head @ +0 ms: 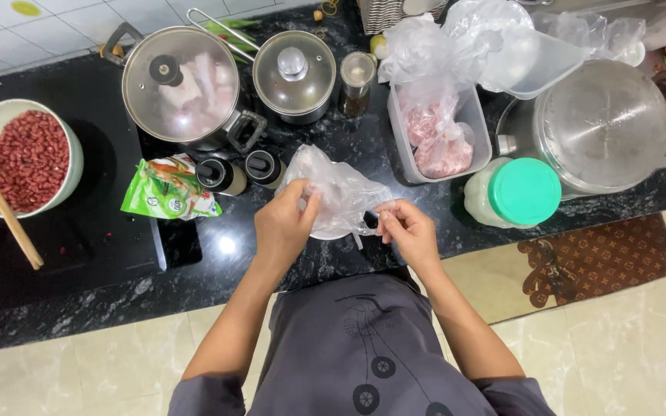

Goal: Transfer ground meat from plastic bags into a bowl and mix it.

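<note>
Head view: a thin clear plastic bag [341,192] is stretched between both hands, above the black stone counter's [287,254] front edge. Left hand [285,225] pinches the bag's left side; right hand [410,229] pinches its right edge. A green-lidded jar [522,192] stands just right of the bag.

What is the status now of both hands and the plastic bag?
Left hand and right hand both pinch clear plastic bag. Bag held above black counter. Two dark-capped bottles close by.
</note>
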